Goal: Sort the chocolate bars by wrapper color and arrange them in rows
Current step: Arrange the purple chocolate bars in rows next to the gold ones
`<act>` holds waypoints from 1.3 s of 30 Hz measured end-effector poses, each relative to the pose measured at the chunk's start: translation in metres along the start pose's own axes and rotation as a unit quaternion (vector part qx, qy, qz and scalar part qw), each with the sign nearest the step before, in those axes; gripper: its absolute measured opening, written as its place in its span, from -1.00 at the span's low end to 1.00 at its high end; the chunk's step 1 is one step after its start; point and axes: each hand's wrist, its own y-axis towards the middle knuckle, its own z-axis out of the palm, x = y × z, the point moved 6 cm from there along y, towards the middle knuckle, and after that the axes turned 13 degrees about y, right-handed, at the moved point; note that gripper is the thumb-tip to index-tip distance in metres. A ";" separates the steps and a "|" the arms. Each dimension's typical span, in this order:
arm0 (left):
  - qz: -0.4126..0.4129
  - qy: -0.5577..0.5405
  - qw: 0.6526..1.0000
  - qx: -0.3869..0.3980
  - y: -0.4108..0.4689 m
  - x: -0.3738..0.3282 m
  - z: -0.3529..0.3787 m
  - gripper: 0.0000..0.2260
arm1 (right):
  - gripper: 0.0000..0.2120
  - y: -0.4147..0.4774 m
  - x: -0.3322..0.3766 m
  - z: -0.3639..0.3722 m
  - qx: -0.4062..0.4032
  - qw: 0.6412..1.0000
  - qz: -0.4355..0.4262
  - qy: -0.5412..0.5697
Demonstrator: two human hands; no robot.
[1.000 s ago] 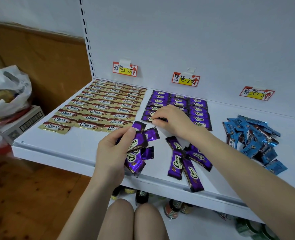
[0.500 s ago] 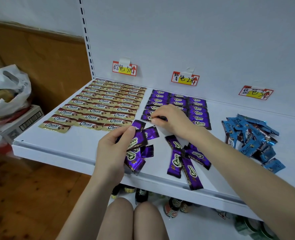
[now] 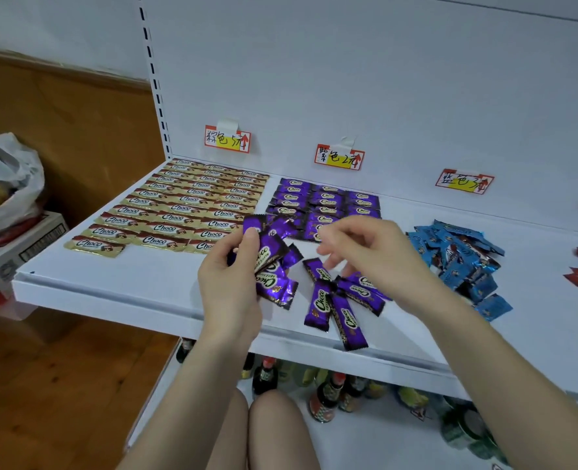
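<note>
Shelf: a white metal shop shelf (image 3: pixel 111 283) with a white back panel carries all the bars.
Gold rows: the gold-and-brown foil bars (image 3: pixel 185 208), printed "Choco", lie flat in neat rows on the left part of the shelf.
Purple rows: the purple foil bars (image 3: pixel 328 201), also printed "Choco", lie in rows in the middle, near the back panel.
Blue heap: the blue foil bars (image 3: pixel 460 259) lie in a loose pile to the right, not in rows.
Left hand: the left hand (image 3: pixel 230 286) grips a bunch of purple bars (image 3: pixel 274 266) between thumb and curled fingers, above the shelf front.
Right hand: the right hand (image 3: pixel 365 252) hovers with its fingers loosely bent and apart; the fingertips are blurred.
Loose purple bars: a few crossed purple bars (image 3: pixel 341 300) lie on the shelf front, under the right hand.
Price tags: three red-and-yellow paper tags are taped to the back panel, handwritten in Chinese; the left tag (image 3: pixel 227 139) ends in "5元", the middle tag (image 3: pixel 339 157) reads "紫色 2元", and the right tag (image 3: pixel 463 182) has a number I cannot read.
</note>
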 end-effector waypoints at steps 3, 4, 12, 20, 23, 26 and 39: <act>0.014 -0.025 0.998 -0.047 -0.012 -0.003 0.013 -0.89 | -0.86 -0.022 -0.002 0.014 -0.016 0.998 0.020 0.052; 0.015 -0.039 0.997 -0.060 -0.016 -0.003 0.016 -0.92 | -0.79 -0.026 -0.004 0.017 -0.031 0.998 0.017 0.055; -0.003 -0.134 0.988 -0.080 -0.038 -0.012 0.026 -0.95 | -0.64 -0.039 -0.002 0.013 -0.045 0.995 -0.038 0.080; 0.014 0.007 1.000 0.001 -0.029 -0.010 0.013 -0.86 | -0.80 -0.036 0.004 -0.025 -0.050 0.992 -0.035 0.108; 0.033 0.095 0.991 0.087 -0.036 -0.009 0.021 -0.91 | -0.80 -0.030 0.007 -0.036 -0.053 0.992 -0.050 0.100; 0.043 0.104 0.983 0.147 -0.045 -0.010 0.030 -0.93 | -0.82 -0.026 0.012 -0.035 -0.020 0.997 -0.059 0.034; 0.097 0.057 0.992 0.050 -0.049 -0.009 0.032 -0.92 | -0.95 -0.036 -0.004 -0.022 -0.100 0.992 -0.023 0.078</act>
